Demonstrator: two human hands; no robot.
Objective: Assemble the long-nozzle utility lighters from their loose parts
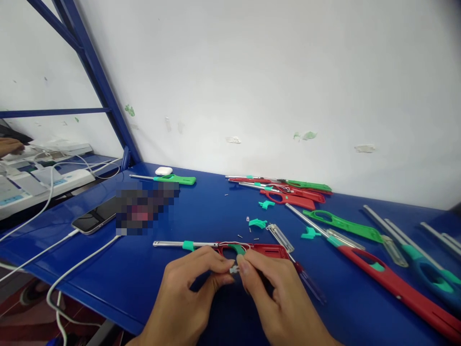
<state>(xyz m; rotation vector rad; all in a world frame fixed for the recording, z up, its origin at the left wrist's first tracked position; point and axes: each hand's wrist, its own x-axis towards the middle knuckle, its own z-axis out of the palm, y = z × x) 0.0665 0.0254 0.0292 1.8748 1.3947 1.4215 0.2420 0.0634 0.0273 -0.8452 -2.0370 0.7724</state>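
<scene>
Between the fingertips of my left hand [196, 283] and my right hand [264, 283] is a small whitish plastic part [234, 270]. Both hands pinch it; fingers hide most of it. Just behind them lies an opened red gas lighter [270, 250] with a metal tube [169, 244], a teal collar and a thin white wire showing. A screwdriver [311, 283] with a clear purplish handle lies right of my right hand. Beyond it are a clear fuel tank [281, 237], a teal trigger [258, 223] and several tiny screws [256, 239].
More lighters lie at the back and right: a red one [392, 283], a blue one [425, 269] and a green shell [345, 226]. Left stand a phone [97, 216] on a white cable, a green lighter [180, 179] and a white case [163, 170]. Another person's hand [10, 145] shows far left.
</scene>
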